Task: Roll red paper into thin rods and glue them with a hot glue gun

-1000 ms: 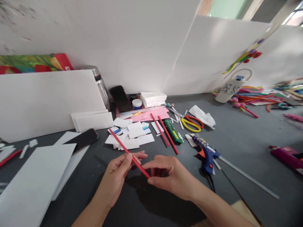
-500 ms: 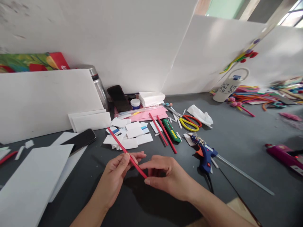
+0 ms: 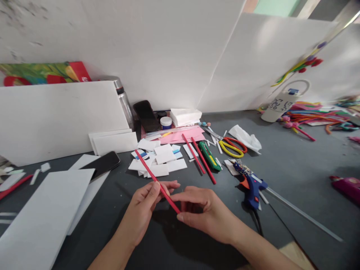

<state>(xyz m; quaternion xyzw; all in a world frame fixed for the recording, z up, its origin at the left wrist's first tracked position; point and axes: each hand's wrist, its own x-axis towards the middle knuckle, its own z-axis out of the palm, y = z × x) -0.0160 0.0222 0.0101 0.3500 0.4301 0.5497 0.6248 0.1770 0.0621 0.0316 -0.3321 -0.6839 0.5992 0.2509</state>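
Note:
A thin red stick (image 3: pixel 146 168) slants from the white pieces down toward my right hand. My left hand (image 3: pixel 146 202) pinches its middle between thumb and fingers. At the stick's lower end, the thumb and index finger of my right hand (image 3: pixel 201 210) close on it. Beyond the hands lie small white cards (image 3: pixel 164 154), partly overlapping in a pile. Two more red sticks (image 3: pixel 204 160) rest beside a green cutter (image 3: pixel 209 155). Scissors (image 3: pixel 233 147) with yellow and orange handles lie to the right of the cutter.
A blue glue gun (image 3: pixel 253 191) with a long clear stick lies at right. White sheets (image 3: pixel 47 202) and a black phone (image 3: pixel 108 162) are at left. Behind stand a steel flask (image 3: pixel 125 107) and a white bottle (image 3: pixel 278 107). A magenta tool (image 3: pixel 347 189) sits far right.
The view has turned slightly left, so the scene appears shifted to the right. Both hands keep nearly the same hold on the red stick.

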